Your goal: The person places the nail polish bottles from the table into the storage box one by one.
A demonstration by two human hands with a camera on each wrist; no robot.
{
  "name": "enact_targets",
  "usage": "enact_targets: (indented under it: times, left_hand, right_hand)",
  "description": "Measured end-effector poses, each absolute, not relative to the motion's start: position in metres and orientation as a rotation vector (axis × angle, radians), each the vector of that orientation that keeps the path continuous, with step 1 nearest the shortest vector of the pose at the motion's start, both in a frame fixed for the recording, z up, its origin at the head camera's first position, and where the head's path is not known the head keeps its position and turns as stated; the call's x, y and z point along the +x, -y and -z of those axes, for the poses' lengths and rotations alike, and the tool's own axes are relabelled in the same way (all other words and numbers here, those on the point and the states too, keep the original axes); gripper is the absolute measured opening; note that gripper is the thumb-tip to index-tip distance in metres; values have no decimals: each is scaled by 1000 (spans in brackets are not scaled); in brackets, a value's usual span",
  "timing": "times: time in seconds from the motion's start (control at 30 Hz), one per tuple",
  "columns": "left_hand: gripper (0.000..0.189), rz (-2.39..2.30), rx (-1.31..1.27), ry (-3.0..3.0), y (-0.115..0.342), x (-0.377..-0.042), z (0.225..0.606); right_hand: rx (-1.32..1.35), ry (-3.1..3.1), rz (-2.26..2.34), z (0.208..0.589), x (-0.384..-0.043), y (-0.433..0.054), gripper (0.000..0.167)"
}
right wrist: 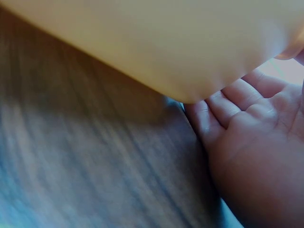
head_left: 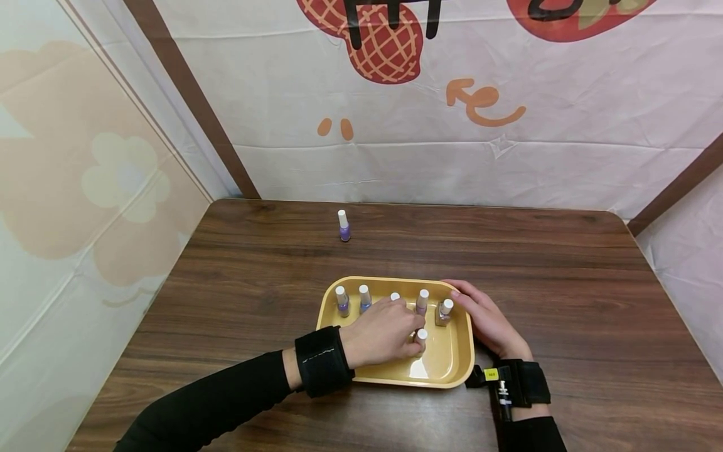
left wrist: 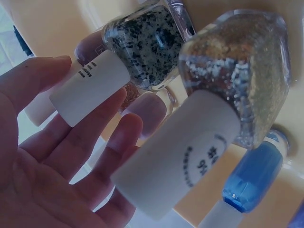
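Note:
Inside a yellow tray (head_left: 446, 375), several nail polish bottles with white caps stand mostly along the far side. My left hand (head_left: 381, 333) reaches in over the near rim. Its thumb and fingers pinch the white cap of a black-flecked nail polish bottle (left wrist: 145, 47). A gold glitter bottle (left wrist: 261, 71) and a blue bottle (left wrist: 254, 178) are close to these fingers in the left wrist view. At the tray's far right corner, my right hand (head_left: 491, 323) grips the rim, thumb on top and fingers (right wrist: 240, 95) against the outer wall.
A purple nail polish bottle (head_left: 344, 231) stands alone beyond the tray, near the back edge of the brown wood table (head_left: 237, 276). A printed cloth (head_left: 271, 81) hangs behind the table, and another patterned sheet (head_left: 68, 188) hangs at the left.

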State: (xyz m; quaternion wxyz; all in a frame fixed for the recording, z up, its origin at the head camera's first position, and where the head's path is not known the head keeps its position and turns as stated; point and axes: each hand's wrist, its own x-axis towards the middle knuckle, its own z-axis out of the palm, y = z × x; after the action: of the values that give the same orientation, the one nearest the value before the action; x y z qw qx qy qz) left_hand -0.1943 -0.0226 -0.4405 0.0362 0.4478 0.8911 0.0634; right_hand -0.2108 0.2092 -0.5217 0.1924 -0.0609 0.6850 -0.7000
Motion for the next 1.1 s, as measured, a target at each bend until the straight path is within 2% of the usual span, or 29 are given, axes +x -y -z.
enact_targets:
  times: [1.1]
  left_hand:
    - [15, -191, 1343, -2732, 25, -191, 436]
  right_hand:
    - [-149, -1939, 1946, 522, -211, -209, 53]
